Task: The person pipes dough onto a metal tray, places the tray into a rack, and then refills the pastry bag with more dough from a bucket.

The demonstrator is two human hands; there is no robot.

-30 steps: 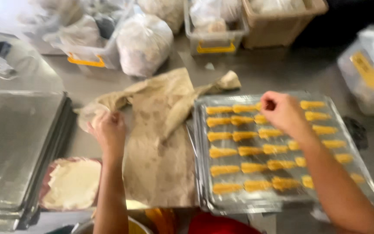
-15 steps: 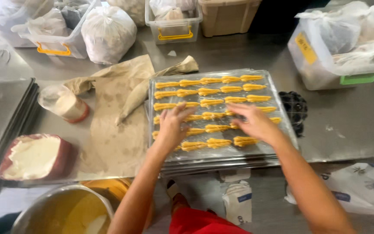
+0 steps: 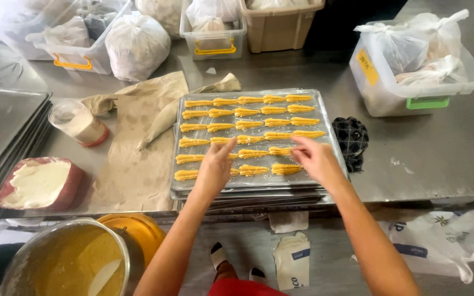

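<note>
- Steel baking tray (image 3: 325, 181), lined and stacked on more trays, sits at the near edge of the bench (image 3: 440, 159); it carries rows of piped yellow dough strips (image 3: 248, 125).
- My left hand (image 3: 215, 169) is over the lower left part of the tray, fingers loosely spread and extended, fingertips at a strip in the fourth row. It grips nothing that I can see.
- My right hand (image 3: 315, 159) is over the lower right part of the tray, fingers open and pointing left, just above the end of a strip. It holds nothing either.
- Both hands are apart from each other, with two or three strips between them.
- Brown paper sheet (image 3: 133, 170) lies left of the tray, touching its edge; a used piping bag (image 3: 163, 120) rests across it.
- Clear plastic cup (image 3: 78, 123) with white contents stands at the paper's far left.
- Red bowl of white batter (image 3: 39, 183) sits at the near left edge, beside a stack of empty trays (image 3: 1, 131).
- Dark silicone mould (image 3: 351, 140) lies just right of the tray.
- Clear tubs (image 3: 412, 71) with bagged goods line the back and right of the bench.
- Metal pot of yellow batter (image 3: 67, 260) stands below the bench edge.
</note>
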